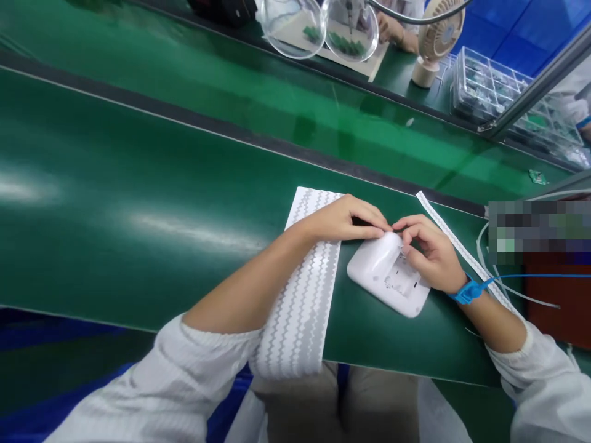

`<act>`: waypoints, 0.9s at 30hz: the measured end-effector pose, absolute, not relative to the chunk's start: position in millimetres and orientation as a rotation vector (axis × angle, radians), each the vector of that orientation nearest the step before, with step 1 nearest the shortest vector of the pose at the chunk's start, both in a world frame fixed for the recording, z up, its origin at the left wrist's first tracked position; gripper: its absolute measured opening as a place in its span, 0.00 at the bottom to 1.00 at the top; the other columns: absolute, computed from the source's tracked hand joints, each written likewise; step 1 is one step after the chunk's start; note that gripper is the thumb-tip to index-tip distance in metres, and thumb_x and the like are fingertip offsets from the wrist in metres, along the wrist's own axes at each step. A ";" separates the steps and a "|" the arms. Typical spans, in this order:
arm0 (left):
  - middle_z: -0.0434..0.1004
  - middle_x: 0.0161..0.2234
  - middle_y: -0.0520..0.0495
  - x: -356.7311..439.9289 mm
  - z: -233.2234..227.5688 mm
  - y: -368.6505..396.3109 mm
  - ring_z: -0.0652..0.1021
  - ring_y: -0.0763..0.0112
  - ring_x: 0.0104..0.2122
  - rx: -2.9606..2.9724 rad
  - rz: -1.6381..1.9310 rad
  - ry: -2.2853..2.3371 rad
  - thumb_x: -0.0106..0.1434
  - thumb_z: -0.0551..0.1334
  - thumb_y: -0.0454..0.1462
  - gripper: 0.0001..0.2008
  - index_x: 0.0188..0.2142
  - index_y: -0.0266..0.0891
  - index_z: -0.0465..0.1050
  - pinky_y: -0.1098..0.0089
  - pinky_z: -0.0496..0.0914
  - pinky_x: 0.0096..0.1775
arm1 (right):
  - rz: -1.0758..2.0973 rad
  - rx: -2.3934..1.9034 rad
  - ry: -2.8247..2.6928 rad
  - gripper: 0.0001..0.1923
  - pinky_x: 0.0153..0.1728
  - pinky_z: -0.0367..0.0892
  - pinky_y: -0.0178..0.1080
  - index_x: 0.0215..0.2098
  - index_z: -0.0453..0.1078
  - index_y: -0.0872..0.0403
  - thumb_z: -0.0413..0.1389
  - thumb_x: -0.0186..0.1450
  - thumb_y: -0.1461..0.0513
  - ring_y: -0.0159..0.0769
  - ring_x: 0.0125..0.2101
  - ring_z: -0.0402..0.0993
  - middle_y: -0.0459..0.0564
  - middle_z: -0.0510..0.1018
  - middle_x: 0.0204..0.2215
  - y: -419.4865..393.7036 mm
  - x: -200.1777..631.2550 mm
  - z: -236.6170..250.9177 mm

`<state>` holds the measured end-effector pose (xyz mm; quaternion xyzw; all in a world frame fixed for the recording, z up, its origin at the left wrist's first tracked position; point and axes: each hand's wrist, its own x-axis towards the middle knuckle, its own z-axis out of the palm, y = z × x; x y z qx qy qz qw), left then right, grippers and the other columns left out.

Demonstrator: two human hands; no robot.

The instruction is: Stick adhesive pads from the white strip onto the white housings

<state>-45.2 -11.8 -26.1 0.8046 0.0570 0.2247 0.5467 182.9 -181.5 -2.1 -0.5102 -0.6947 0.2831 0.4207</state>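
Note:
A white plastic device housing point(373, 267) lies on the green bench with an open battery compartment facing up. My left hand point(353, 218) reaches across from the left, its thumb and fingers closed at the housing's far edge. From the right, my right hand point(429, 252) curls its fingers over the same far corner, the thumb beside the compartment. Any small piece between the fingertips is too hidden to make out. Under my left forearm runs a wide white sheet point(302, 307) with rows of grey zigzag marks, its near end hanging over the bench edge.
A narrow patterned strip point(455, 240) lies by my right forearm. A blue wrist strap point(467, 290) trails its cord rightward. Beyond the bench are a small fan point(438, 37), a clear compartment box point(489, 86) and another person's hand point(390, 29). A small green circuit board point(537, 177) lies at right.

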 end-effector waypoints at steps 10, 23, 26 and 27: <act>0.94 0.40 0.44 -45.2 -26.7 -12.4 0.89 0.61 0.45 1.831 0.407 0.092 0.66 0.82 0.45 0.07 0.43 0.52 0.95 0.67 0.82 0.49 | 0.776 -1.217 -1.855 0.08 0.60 0.80 0.51 0.42 0.72 0.48 0.60 0.72 0.69 0.46 0.57 0.82 0.55 0.82 0.58 -192.9 173.3 9.7; 0.94 0.40 0.46 -45.1 -23.9 -13.7 0.89 0.62 0.46 1.849 0.391 0.121 0.67 0.81 0.45 0.06 0.42 0.52 0.95 0.67 0.82 0.49 | 0.773 -1.253 -1.864 0.08 0.59 0.81 0.51 0.42 0.73 0.48 0.60 0.71 0.68 0.47 0.56 0.83 0.54 0.83 0.58 -193.3 174.5 11.4; 0.94 0.40 0.46 -45.2 -23.2 -13.8 0.89 0.62 0.46 1.856 0.385 0.123 0.67 0.81 0.44 0.05 0.42 0.52 0.95 0.67 0.82 0.49 | 0.770 -1.251 -1.859 0.08 0.59 0.81 0.51 0.42 0.73 0.48 0.61 0.71 0.68 0.47 0.56 0.83 0.54 0.83 0.58 -193.3 174.4 10.9; 0.94 0.41 0.46 -45.3 -23.2 -13.8 0.89 0.62 0.46 1.860 0.385 0.121 0.67 0.81 0.44 0.05 0.43 0.52 0.95 0.68 0.82 0.49 | 0.770 -1.249 -1.858 0.08 0.59 0.81 0.51 0.42 0.73 0.48 0.61 0.71 0.68 0.47 0.56 0.83 0.54 0.83 0.58 -193.4 174.3 10.7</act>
